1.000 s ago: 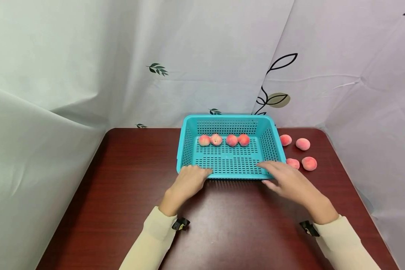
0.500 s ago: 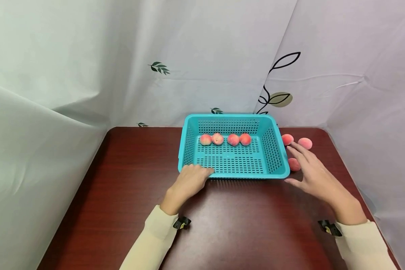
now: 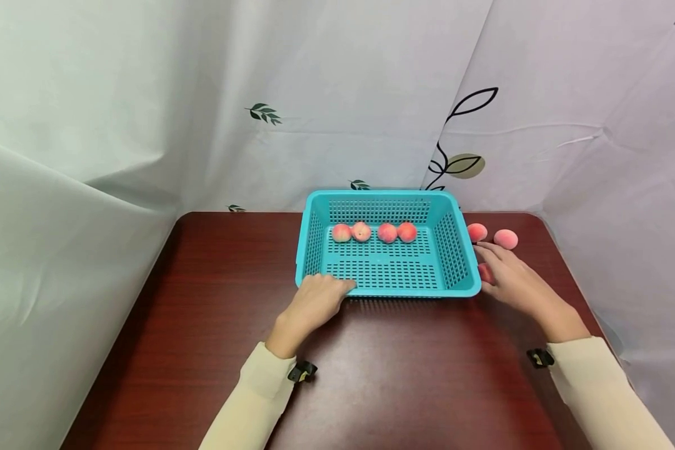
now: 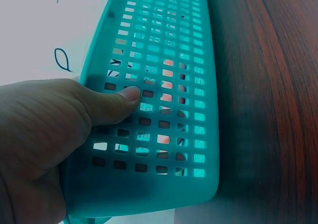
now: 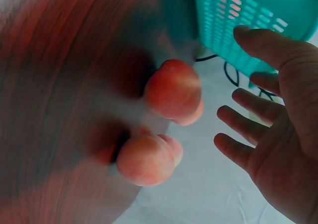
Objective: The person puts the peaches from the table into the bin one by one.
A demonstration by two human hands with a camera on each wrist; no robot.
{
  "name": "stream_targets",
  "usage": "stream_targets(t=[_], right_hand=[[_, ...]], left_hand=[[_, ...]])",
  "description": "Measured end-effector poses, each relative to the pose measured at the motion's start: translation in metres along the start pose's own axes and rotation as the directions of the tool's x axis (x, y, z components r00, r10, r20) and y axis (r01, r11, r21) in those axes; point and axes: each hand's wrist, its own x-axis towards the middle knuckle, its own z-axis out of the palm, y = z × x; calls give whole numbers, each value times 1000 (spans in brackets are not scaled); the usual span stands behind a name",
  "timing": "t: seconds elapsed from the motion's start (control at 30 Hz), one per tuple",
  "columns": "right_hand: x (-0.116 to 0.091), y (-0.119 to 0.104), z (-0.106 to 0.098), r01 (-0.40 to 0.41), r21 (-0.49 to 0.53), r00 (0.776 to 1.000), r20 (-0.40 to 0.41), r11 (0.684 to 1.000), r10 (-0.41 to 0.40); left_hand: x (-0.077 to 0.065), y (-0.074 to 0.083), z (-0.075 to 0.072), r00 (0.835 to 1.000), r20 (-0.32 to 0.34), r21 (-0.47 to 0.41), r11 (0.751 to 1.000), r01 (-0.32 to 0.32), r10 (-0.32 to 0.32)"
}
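Observation:
My left hand (image 3: 319, 299) grips the near left rim of a turquoise perforated plastic basket (image 3: 394, 292). In the left wrist view its thumb (image 4: 117, 105) lies against the outer wall, with the other fingers hidden behind the rim. My right hand (image 3: 520, 284) reaches over the peaches to the right of the basket. One peach (image 3: 485, 273) shows partly between its fingers and thumb in the head view; another there is covered by the hand. The right wrist view has the fingers spread and bent slightly, holding nothing, beside a peach (image 5: 173, 89) and a second peach (image 5: 146, 159).
Several peaches (image 3: 387, 233) sit in a row inside the basket. Two more, a redder peach (image 3: 477, 232) and a paler peach (image 3: 505, 239), lie beyond my right hand. The dark red wooden table (image 3: 236, 281) meets a white printed curtain (image 3: 337, 125) at its back edge.
My right hand has moved from the basket's near right rim to the right, then lowered towards the nearest peaches. The left hand has stayed on the rim.

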Motion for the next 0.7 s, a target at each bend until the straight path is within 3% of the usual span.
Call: stream_targets(t=[0.37,0.7], right_hand=[[10,13,5,-17,-37,983,182,999,23],[10,20,15,17,-21,983,185,1000,-13]], left_hand=[[1,-1,1,998,52,-18,1000,22,-21],[1,0,2,999,37,-9,1000,13,-13]])
